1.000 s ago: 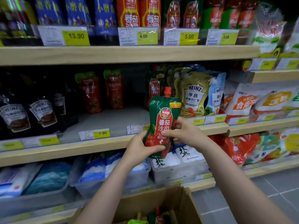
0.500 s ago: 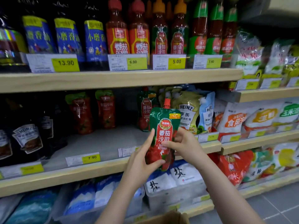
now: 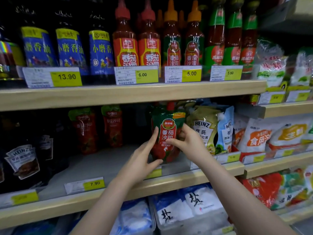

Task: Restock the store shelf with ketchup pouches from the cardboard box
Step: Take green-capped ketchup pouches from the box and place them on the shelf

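Note:
A green and red ketchup pouch (image 3: 166, 133) with a red cap stands upright on the grey middle shelf (image 3: 101, 165), just left of the Heinz pouches. My left hand (image 3: 144, 160) holds its left edge, thumb under the bottom and fingers along the side. My right hand (image 3: 186, 141) pinches its right side, thumb across the label. Two more red ketchup pouches (image 3: 84, 129) stand further back on the shelf's left. The cardboard box is out of view.
Heinz pouches (image 3: 205, 131) stand close on the right. Dark Heinz bottles (image 3: 22, 160) fill the shelf's left end. A wooden shelf (image 3: 128, 94) with sauce bottles hangs just above. Price tags line the front lip (image 3: 84, 184). Salt bags lie in bins below.
Both hands have carried the pouch up and forward, from in front of the shelf lip onto the middle shelf. The view has tilted upward and the box has left the frame.

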A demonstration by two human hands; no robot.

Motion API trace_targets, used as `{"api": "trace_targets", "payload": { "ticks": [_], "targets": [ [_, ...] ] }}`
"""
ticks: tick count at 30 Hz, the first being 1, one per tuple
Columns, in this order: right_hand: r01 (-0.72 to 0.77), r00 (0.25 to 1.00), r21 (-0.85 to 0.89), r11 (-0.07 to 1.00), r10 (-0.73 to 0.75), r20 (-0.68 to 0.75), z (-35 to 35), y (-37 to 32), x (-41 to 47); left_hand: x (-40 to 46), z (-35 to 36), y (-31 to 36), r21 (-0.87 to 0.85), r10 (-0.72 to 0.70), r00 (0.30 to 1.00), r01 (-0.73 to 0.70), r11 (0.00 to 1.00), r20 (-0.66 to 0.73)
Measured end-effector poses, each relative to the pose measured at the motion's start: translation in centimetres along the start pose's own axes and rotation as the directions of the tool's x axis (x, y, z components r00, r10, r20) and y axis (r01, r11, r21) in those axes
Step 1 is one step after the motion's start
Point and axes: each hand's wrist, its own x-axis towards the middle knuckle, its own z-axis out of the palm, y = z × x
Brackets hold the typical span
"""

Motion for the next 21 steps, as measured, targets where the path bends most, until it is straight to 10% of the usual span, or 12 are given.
{"api": "trace_targets", "payload": {
  "ticks": [10,21],
  "targets": [
    [0.027,0.997,-0.032,0.999,-0.029,-0.069,2.3,2.6,-1.4,0.1,0.3,-1.1,-0.049,-0.082,0.985,0.091,0.995,0.151],
    [0.063,0.983,-0.087,0.994,-0.046,0.180,0.9,3.3,-2.8,0.3,-0.7,-1.2,0.073,-0.009,0.955,-0.013,0.997,0.298]
  ]
}}
